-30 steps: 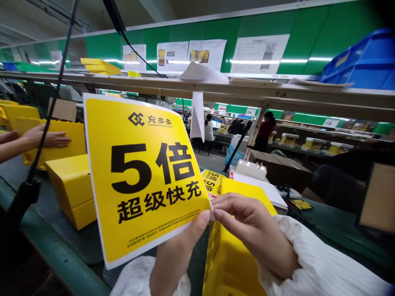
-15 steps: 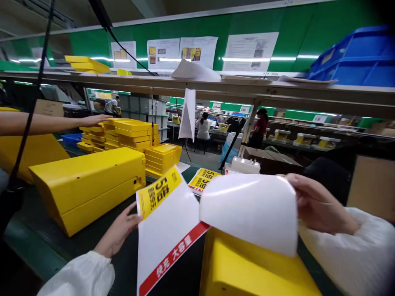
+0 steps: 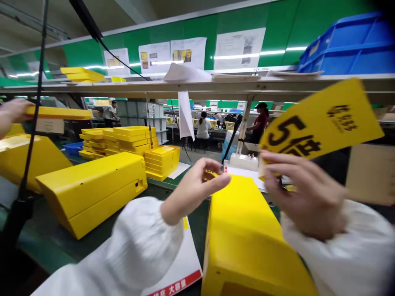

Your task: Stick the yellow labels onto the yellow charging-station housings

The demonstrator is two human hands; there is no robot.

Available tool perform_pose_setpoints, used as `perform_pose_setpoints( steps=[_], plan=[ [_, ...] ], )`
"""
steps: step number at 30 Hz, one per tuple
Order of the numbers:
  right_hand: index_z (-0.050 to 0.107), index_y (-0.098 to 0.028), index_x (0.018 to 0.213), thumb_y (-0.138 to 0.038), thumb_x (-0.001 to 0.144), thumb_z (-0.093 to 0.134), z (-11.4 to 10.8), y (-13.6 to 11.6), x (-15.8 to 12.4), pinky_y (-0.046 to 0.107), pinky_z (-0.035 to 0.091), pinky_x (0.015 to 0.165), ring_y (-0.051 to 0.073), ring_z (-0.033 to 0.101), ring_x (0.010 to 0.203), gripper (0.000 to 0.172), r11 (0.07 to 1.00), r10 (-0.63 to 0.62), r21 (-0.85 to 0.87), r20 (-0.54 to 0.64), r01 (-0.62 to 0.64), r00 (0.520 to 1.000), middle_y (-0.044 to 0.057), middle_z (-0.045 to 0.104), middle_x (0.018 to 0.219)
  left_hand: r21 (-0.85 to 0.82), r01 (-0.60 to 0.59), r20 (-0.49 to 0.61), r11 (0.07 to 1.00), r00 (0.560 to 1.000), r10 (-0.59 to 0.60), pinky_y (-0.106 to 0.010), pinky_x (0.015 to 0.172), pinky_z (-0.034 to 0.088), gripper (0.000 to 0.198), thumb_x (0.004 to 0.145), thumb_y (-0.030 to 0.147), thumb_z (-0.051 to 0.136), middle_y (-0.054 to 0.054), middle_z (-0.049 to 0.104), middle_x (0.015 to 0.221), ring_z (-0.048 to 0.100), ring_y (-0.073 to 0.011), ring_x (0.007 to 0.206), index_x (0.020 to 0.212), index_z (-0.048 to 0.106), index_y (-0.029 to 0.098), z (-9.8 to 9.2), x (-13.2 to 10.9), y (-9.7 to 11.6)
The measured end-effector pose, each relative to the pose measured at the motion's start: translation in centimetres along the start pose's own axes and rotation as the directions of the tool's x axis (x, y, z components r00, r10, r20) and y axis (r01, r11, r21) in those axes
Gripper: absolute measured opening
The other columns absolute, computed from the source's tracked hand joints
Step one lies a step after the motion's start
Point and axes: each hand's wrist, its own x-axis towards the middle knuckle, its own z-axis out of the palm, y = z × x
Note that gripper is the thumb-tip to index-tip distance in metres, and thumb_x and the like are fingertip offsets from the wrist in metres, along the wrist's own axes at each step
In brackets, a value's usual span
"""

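Observation:
My right hand (image 3: 305,193) is closed on a yellow sticker (image 3: 327,119) with black print, raised and curved above the work surface. Reaching over the near yellow housing (image 3: 243,222), my left hand (image 3: 199,187) has its thumb and curled fingers apart and appears to hold nothing. The housing stands between and below both hands. Under my left forearm lies a white backing sheet (image 3: 182,263) with a red printed strip, partly hidden by the sleeve.
A second yellow housing (image 3: 92,189) lies to the left. Behind it are stacked yellow covers (image 3: 132,135) and yellow trays (image 3: 162,160). At far left, a co-worker's hand (image 3: 14,111) holds a yellow cover (image 3: 61,113). Overhead runs a shelf (image 3: 222,85) with a blue crate (image 3: 348,45).
The white sheet has gone from my left hand down onto the surface. My right hand has turned and raised the sticker, showing its yellow face. The co-worker has lifted a yellow cover.

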Motion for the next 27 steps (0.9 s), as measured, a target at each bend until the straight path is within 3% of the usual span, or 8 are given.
perform_pose_setpoints(
  steps=[3, 7, 9, 11, 13, 16, 19, 27],
  plan=[
    [0.058, -0.017, 0.096, -0.009, 0.079, 0.054, 2.0, -2.3, 0.6, 0.033, 0.048, 0.088, 0.021, 0.059, 0.1, 0.019, 0.982, -0.185, -0.017, 0.111, 0.188, 0.977, 0.012, 0.064, 0.103, -0.222, -0.082, -0.089, 0.972, 0.994, 0.063, -0.019, 0.062, 0.042, 0.017, 0.066, 0.027, 0.064, 0.001, 0.055, 0.069, 0.052, -0.0105, 0.066, 0.073, 0.054, 0.016, 3.9, 2.2, 0.1],
    [0.059, -0.019, 0.101, -0.026, 0.081, 0.059, 0.5, -0.2, -1.8, 0.042, 0.043, 0.094, 0.024, 0.054, 0.107, 0.021, 0.978, 0.207, 0.019, 0.001, -0.207, 0.978, 0.011, 0.06, 0.11, -0.43, 0.032, -0.034, 0.902, 0.998, -0.052, -0.022, 0.061, 0.046, 0.012, 0.069, 0.023, 0.062, 0.002, 0.058, 0.067, 0.055, -0.0113, 0.062, 0.072, 0.054, 0.015, 5.0, 2.6, -1.9],
    [0.057, -0.019, 0.102, -0.034, 0.077, 0.064, -0.8, 1.5, -3.3, 0.044, 0.045, 0.089, 0.024, 0.055, 0.102, 0.03, 0.848, 0.526, 0.125, -0.083, -0.515, 0.847, 0.01, 0.059, 0.107, -0.484, 0.111, 0.033, 0.868, 0.994, -0.108, -0.025, 0.062, 0.049, 0.014, 0.07, 0.025, 0.064, 0.001, 0.061, 0.069, 0.059, -0.0132, 0.063, 0.075, 0.054, 0.016, 5.1, 2.5, -2.5],
    [0.055, -0.019, 0.104, -0.037, 0.072, 0.068, -1.6, 2.7, -4.4, 0.04, 0.049, 0.082, 0.022, 0.058, 0.093, 0.039, 0.582, 0.769, 0.378, 0.03, -0.72, 0.638, 0.007, 0.061, 0.098, -0.494, 0.142, 0.068, 0.858, 0.99, -0.124, -0.024, 0.061, 0.049, 0.016, 0.071, 0.026, 0.065, 0.0, 0.063, 0.071, 0.06, -0.0131, 0.063, 0.077, 0.054, 0.016, 5.2, 2.4, -2.8],
    [0.054, -0.02, 0.103, -0.034, 0.066, 0.074, -1.8, 3.2, -4.9, 0.033, 0.052, 0.076, 0.017, 0.06, 0.082, 0.044, 0.277, 0.861, 0.587, 0.2, -0.761, 0.467, 0.002, 0.063, 0.085, -0.471, 0.16, 0.091, 0.867, 0.987, -0.133, -0.023, 0.061, 0.05, 0.017, 0.073, 0.029, 0.065, 0.0, 0.065, 0.076, 0.06, -0.0117, 0.062, 0.08, 0.055, 0.017, 5.5, 2.5, -3.1],
    [0.06, -0.02, 0.095, -0.025, 0.056, 0.081, -1.7, 3.0, -5.2, 0.025, 0.051, 0.071, 0.013, 0.059, 0.076, 0.044, 0.026, 0.88, 0.688, 0.328, -0.725, 0.343, -0.001, 0.063, 0.076, -0.424, 0.17, 0.083, 0.89, 0.985, -0.148, -0.022, 0.064, 0.049, 0.019, 0.075, 0.034, 0.065, 0.0, 0.065, 0.082, 0.06, -0.011, 0.067, 0.083, 0.056, 0.019, 5.9, 2.7, -3.8],
    [0.065, -0.02, 0.089, -0.019, 0.051, 0.082, -1.5, 2.8, -5.3, 0.025, 0.052, 0.07, 0.013, 0.059, 0.075, 0.041, -0.023, 0.865, 0.694, 0.375, -0.72, 0.334, 0.001, 0.066, 0.082, -0.358, 0.15, 0.051, 0.922, 0.989, -0.142, -0.022, 0.068, 0.049, 0.021, 0.073, 0.035, 0.066, 0.0, 0.065, 0.085, 0.061, -0.0124, 0.076, 0.084, 0.058, 0.019, 5.8, 2.9, -4.5],
    [0.07, -0.022, 0.069, -0.02, 0.051, 0.082, -0.5, 4.3, -5.7, 0.034, 0.051, 0.08, 0.019, 0.057, 0.093, 0.022, 0.209, 0.875, 0.664, 0.201, -0.718, 0.441, 0.002, 0.053, 0.107, 0.061, -0.052, -0.235, 0.997, 0.97, 0.065, -0.023, 0.058, 0.047, 0.035, 0.06, 0.036, 0.075, -0.001, 0.05, 0.1, 0.054, -0.0063, 0.059, 0.088, 0.063, 0.019, 4.3, 3.8, -5.9]
  ],
)
